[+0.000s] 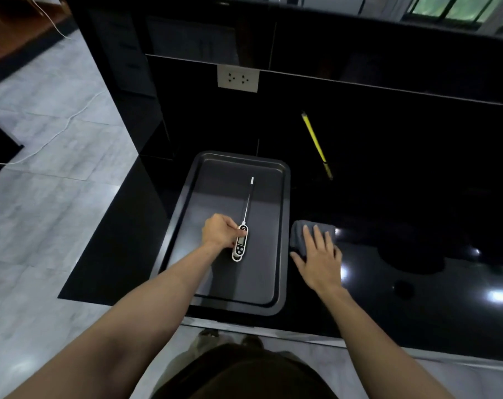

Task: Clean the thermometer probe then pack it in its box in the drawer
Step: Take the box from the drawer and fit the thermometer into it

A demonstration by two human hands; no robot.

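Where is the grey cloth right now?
In the head view, the cloth lies on the black counter, just right of the tray, under the fingers of the right hand.

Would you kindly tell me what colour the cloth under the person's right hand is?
The cloth is dark grey, seen in the head view.

Home kitchen, glossy black counter (388, 197), baking tray (184, 203), wall socket (238, 79)
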